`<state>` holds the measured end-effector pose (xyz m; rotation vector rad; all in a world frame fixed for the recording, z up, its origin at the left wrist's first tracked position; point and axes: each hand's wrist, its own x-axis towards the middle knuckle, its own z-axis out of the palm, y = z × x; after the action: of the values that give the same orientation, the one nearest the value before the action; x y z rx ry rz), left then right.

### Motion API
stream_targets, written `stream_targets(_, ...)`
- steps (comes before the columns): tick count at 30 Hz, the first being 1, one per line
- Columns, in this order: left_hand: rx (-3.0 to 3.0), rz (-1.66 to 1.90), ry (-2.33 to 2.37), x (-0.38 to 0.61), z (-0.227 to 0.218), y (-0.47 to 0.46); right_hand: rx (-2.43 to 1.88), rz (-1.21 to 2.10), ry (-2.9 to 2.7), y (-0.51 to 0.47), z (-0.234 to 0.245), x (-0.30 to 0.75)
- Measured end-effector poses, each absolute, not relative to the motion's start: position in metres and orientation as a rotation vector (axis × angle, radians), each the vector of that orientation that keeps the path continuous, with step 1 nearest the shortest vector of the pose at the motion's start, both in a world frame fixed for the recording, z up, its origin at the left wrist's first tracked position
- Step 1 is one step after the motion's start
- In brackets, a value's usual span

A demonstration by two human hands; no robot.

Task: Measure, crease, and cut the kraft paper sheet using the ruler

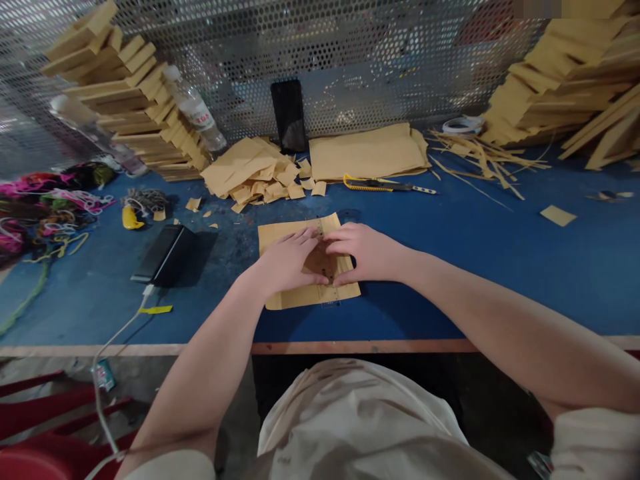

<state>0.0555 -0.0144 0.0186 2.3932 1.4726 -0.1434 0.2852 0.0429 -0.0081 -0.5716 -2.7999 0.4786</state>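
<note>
Forearms (215, 373) cross the bench's (475, 267) near edge; left hand (290, 261) and right hand (367, 252), fingers extended and grasping nothing, press a kraft sheet (280, 235) flat beside that edge; uneven pressure could probably slide or crease it.

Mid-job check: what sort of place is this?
Probably a paper-craft or packaging workbench: a kraft paper sheet, a pile of paper offcuts and a yellow utility knife lie on the blue table, stacked tan pieces behind.

dim indoor, overhead light | glare on mesh wall (350, 60) | soft shadows | fisheye bending edges | centre sharp
</note>
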Motion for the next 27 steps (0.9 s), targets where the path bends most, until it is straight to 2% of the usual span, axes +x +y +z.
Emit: stream_targets(27, 2.380, -0.096, 1.462, 0.0556, 0.0192, -0.0137, -0.597, 0.525, -2.792, 0.0424, -0.0054, 0.2849)
